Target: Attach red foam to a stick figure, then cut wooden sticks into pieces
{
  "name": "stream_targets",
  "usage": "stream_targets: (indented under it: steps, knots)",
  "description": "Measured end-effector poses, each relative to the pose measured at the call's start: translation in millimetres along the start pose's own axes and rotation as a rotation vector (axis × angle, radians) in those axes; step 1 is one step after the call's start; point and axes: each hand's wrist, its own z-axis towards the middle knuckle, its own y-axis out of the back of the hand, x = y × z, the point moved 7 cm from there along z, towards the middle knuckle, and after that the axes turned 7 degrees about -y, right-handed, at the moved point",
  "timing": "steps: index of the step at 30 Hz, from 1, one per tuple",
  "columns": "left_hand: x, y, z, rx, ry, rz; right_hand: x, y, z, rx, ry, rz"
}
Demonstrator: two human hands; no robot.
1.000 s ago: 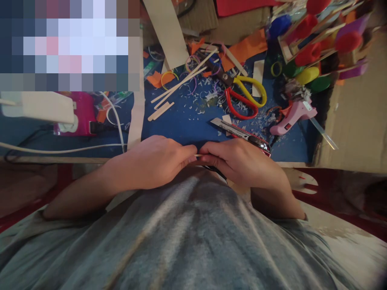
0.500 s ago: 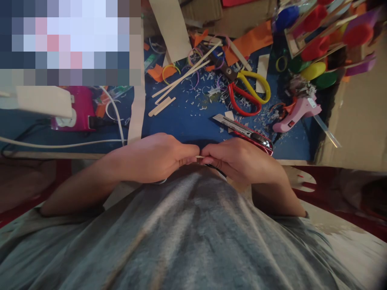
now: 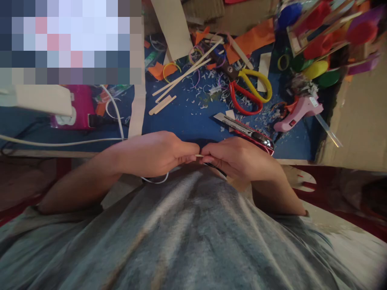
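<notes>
Our left hand (image 3: 166, 152) and right hand (image 3: 232, 155) both pinch 1 thin stick (image 3: 198, 156); it seems to lie 9-to-3 o'clock.

Near the frame's centre, a stick (image 3: 198, 156) lies between my left hand (image 3: 157, 154) and right hand (image 3: 238, 159). On the table (image 3: 181, 125), the knife (image 3: 242, 129) lies just above my right hand, scissors (image 3: 232, 72) above that, glue gun (image 3: 298, 115) to their right.

More of a white cord (image 3: 156, 183) now shows below the left hand (image 3: 159, 154).
</notes>
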Motion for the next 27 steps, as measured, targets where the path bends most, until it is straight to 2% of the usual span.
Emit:
stream_targets:
  steps: [11, 27]
  knots:
    - [2.4, -0.6, 1.6, 0.046, -0.003, -0.016, 2.8, 1.0, -0.2, -0.023, 0.042, -0.048]
    - [4.6, -3.0, 3.0, 0.090, -0.039, -0.049, 5.5, -1.5, -1.3, -0.001, 0.058, -0.006]
